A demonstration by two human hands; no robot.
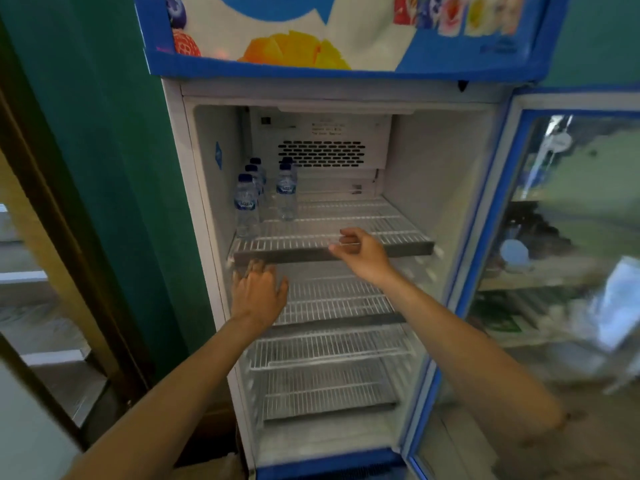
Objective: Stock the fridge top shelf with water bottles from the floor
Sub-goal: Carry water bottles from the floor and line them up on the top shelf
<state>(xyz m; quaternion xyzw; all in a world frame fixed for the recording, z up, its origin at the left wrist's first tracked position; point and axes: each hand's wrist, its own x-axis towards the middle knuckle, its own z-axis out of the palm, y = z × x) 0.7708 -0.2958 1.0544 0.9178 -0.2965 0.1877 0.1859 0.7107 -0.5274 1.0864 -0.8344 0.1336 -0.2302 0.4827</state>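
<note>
Water bottles (247, 202) are seen only on the top shelf (398, 244), up and to the left of both hands, grouped at the shelf's back left corner; five blue caps can be counted, three in a file along the left wall and two just beside them. No bottle is held. The left hand (258, 291) is spread, fingers straight, just under the shelf's front lip near its left end; whether the fingertips touch the lip cannot be told. The right hand (360, 252) is loosely curled and empty, level with the front edge near its middle, and contact with the edge cannot be made out either. Beyond the right hand most of the shelf is bare wire. Below the hands, further wire shelves (332, 344) of the fridge (173, 109) carry nothing that can be seen. To the right of the right arm the glass door (568, 216) stands open.

The step in hand is judged to be the gap between placements: both hands empty at the shelf. The floor stock is not in view. For the next move, a reach down for more bottles is called for, which would then be set beside the group, filling rightward.
</note>
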